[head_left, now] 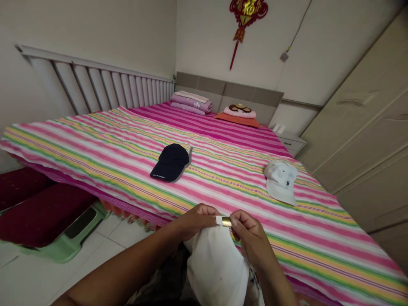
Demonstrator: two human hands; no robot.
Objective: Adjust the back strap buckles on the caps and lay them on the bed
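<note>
Close to my body hangs a white cap, held at its back strap. A gold-coloured metal buckle sits on the strap between my two hands. My left hand is closed, pinching the strap's white end on the buckle's left side. On the other side my right hand pinches the strap at the buckle's right edge. A dark navy cap lies on the bed beyond my hands, brim towards the lower left. Another white cap, with a small dark emblem, rests farther right.
The bed has a striped cover. Folded purple bedding and an orange and pink pile lie by the headboard. Red-topped green stools stand left, a wardrobe right, a nightstand behind.
</note>
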